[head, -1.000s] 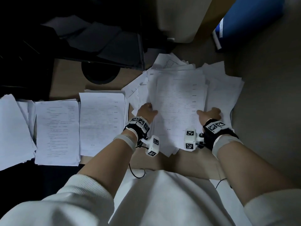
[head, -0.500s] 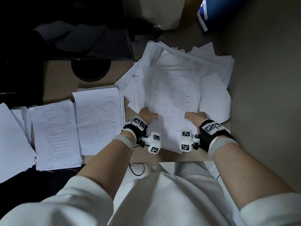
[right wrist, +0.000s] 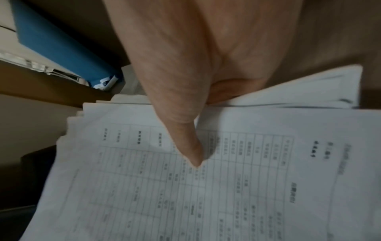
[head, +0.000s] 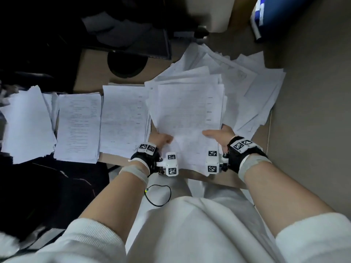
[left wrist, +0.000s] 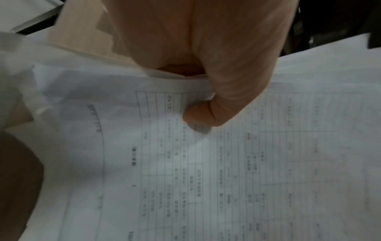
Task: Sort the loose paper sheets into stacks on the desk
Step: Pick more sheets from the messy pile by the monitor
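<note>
Both hands hold a thick bundle of printed sheets [head: 188, 114] by its near corners, above the desk. My left hand [head: 161, 139] grips the left corner, thumb on top of the form page [left wrist: 206, 163] and fingers hidden underneath. My right hand [head: 218, 134] grips the right corner the same way, its thumb lying across the top sheet [right wrist: 185, 187]. Behind and right of the bundle lies a loose, fanned pile of sheets [head: 252, 88]. To the left, three stacks sit side by side: one beside the bundle [head: 123, 122], a middle one [head: 79, 128] and a rougher far-left one [head: 26, 122].
The wooden desk [head: 91, 73] ends close to my lap, with a grey floor [head: 313, 111] to the right. A black round base [head: 126, 66] and dark equipment stand at the back left. A blue folder [head: 275, 14] lies at the back right.
The bundle has been pulled together off the loose pile and shifted left toward the stacks, its sheets now more squared up. Both hands kept their grip on its near corners.
</note>
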{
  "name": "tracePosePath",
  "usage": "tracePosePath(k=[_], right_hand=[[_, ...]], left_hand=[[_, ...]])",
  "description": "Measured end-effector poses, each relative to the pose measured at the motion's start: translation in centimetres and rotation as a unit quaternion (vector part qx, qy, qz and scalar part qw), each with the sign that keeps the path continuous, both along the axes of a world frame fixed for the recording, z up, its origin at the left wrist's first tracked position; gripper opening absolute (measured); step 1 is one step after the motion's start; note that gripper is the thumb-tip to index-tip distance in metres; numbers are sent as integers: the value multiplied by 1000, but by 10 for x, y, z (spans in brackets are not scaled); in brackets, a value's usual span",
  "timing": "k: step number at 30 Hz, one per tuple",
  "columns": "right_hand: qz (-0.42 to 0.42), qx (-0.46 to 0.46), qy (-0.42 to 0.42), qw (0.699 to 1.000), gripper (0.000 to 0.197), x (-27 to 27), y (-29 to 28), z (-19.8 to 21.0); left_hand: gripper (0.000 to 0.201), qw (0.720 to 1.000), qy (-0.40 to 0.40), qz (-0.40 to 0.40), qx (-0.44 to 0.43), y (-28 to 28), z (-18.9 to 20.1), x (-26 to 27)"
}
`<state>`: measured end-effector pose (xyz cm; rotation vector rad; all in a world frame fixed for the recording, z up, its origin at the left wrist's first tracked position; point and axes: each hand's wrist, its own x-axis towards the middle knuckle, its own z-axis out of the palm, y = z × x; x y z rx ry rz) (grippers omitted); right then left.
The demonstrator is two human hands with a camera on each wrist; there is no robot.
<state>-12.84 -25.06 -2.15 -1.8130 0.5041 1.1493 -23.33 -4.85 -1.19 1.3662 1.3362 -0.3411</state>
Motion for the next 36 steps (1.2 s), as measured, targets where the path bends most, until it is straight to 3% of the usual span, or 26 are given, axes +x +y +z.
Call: tracePosePath(k=[1, 2, 4, 7, 9, 13, 14, 15, 16, 17, 18, 19, 20, 21, 22, 24, 25, 26, 30, 31, 34, 36], right_hand=[[21, -6, -5, 1000, 87, 1, 5, 10], [34, -7, -11, 999, 80, 2, 10, 16], [47, 4, -33, 998, 47, 4, 17, 19], [13, 21, -56, 998, 16, 4, 23, 25], [-40, 16, -71, 997, 18, 2, 21, 26], [-147, -66, -75, 984, 18, 6, 7, 27], [-141, -82, -56, 985, 19, 7, 3, 28], [-122, -110, -24, 986, 27, 7, -1, 30], [-38, -169, -22, 985, 36, 2, -1, 38], [143, -239, -47, 959, 42, -2, -4, 32], [210, -262, -60, 940, 43, -1, -8, 23], [135, -268, -45, 953, 44, -2, -11, 14], [-27, -230, 3, 973, 47, -1, -15, 8], [-171, -180, 9, 969, 56, -6, -19, -1], [-255, -170, 3, 952, 71, -11, -18, -7], [-268, -189, 32, 944, 103, -10, -15, -20], [-249, -194, 54, 947, 108, -8, -12, -20], [-228, -188, 72, 953, 103, -7, -10, -18], [-180, -143, 72, 971, 42, -5, -3, -13], [-170, -136, 59, 974, 40, -6, -4, -18], [-120, -166, 49, 978, 58, -13, -13, -55], [-100, -228, 35, 968, 62, -11, -11, -45]], left_hand=[[75, 1000, 0, 13, -1, 4, -4, -2], [80, 1000, -1, 20, 0, 9, -14, -5], [87, 1000, -3, 4, 8, 10, -2, -3], [53, 999, -26, -11, 17, 9, 21, 7], [52, 998, -47, -33, 11, 10, 29, 15], [75, 994, -86, -74, 12, 9, 22, 37], [78, 992, -81, -97, 15, 7, 22, 44], [75, 989, -74, -128, 18, 6, 21, 52], [70, 985, -63, -160, 20, 3, 22, 59], [69, 980, -57, -190, 24, 2, 22, 66], [74, 974, -45, -218, 29, 2, 21, 72], [82, 969, -32, -245, 32, 1, 18, 77], [90, 961, -17, -272, 39, -1, 16, 82], [97, 952, -5, -300, 51, 0, 7, 85], [101, 942, 10, -330, 67, -1, 3, 88], [100, 915, 51, -387, 102, -1, -4, 94], [98, 904, 73, -403, 120, 1, -8, 96], [98, 898, 95, -407, 134, 2, -10, 99], [108, 901, 127, -379, 169, 8, -10, 99], [108, 909, 116, -365, 165, 7, -10, 98], [98, 917, 108, -356, 146, 14, -13, 101], [87, 911, 116, -378, 115, 21, -13, 103]])
